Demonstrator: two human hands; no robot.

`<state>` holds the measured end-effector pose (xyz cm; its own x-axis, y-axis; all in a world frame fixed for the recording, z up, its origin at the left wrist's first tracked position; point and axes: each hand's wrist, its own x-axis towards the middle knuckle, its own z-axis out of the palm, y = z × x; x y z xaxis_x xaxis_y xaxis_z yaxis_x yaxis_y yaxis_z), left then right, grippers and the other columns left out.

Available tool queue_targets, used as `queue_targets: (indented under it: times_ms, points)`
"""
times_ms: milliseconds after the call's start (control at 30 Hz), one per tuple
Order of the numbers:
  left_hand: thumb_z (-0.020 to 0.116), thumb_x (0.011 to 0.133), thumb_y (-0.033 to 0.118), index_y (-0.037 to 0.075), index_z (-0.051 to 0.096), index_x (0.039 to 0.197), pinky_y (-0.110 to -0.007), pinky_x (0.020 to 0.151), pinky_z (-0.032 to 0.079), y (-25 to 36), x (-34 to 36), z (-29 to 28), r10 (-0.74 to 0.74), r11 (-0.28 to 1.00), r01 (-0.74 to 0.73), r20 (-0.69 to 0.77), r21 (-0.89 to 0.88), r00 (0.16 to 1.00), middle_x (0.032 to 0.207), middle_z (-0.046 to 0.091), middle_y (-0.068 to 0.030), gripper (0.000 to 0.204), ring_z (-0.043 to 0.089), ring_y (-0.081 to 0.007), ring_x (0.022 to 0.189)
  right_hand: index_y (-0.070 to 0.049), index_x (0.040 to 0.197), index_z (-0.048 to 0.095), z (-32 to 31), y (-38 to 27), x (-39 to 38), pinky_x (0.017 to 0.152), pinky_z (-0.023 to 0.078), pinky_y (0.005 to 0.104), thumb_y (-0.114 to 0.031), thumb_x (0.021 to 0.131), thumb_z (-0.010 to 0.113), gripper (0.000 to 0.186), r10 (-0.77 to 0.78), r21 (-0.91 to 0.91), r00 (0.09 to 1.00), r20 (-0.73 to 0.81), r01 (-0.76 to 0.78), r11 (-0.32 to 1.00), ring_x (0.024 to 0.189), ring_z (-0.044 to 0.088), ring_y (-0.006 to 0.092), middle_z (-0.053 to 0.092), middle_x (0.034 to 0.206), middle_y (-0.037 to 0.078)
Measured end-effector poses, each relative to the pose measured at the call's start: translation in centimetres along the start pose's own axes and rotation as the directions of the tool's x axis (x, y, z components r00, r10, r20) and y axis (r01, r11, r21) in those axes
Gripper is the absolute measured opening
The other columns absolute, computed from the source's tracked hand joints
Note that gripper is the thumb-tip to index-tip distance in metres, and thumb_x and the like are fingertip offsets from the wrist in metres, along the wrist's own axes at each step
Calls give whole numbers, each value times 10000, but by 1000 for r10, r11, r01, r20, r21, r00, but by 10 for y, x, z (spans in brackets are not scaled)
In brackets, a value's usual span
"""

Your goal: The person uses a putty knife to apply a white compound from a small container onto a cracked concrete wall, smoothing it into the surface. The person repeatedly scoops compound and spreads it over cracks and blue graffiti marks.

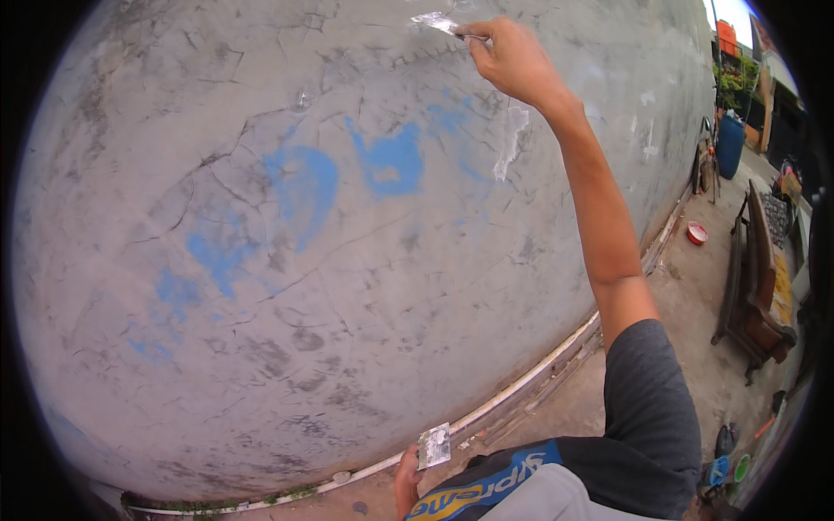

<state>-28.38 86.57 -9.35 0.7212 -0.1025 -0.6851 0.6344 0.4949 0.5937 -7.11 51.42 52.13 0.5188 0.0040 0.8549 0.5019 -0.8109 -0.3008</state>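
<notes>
While the left hand clasps a paste-smeared plate low down, a lettered blue-and-yellow band crosses the shirt right of that grip. Stretched high, the right hand pinches a white-coated scraper at the wall; smudged blue paint marks lie below-left of it.

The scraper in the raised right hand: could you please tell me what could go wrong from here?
The scraper in the right hand is high on the wall, with white paste at its blade, so a bit might drop onto the bare forearm.
The left hand holds a paste-smeared plate low beside the dark shirt; it might smear the cloth.
</notes>
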Motion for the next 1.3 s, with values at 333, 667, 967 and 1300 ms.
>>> queue_targets:
  times_ms: [333,667,967,1300]
  points:
    - [485,863,216,21,590,1036,-342,714,525,10,-10,17,15,999,-12,-69,34,998,905,656,-78,281,645,-203,788,-11,1068,655,29,6,-14,615,452,386,-106,845,508,283,-136,-195,988,72,148,970,583,542,315,596,737,189]
    - [444,900,219,10,594,1053,-332,737,520,24,-5,18,32,999,-32,-18,32,999,939,655,-86,299,641,-200,820,7,978,653,47,45,5,700,461,419,-79,811,513,235,-277,-170,955,-101,258,951,696,560,349,600,832,228]
    - [457,872,220,31,589,1089,-325,818,490,14,-20,-27,156,986,-156,-14,-64,988,1004,649,-76,317,625,-193,887,-45,1262,537,112,24,-304,450,386,240,-121,911,575,361,-128,184,136,982,-809,558,449,447,72,515,596,14]
    - [396,929,287,41,523,1179,-347,847,496,3,-52,-90,198,974,-210,-140,-80,970,1088,632,-81,373,620,-200,976,-21,1322,404,174,-27,-566,491,442,230,-160,963,451,388,-108,-178,-146,983,-892,-415,639,520,110,523,818,35]
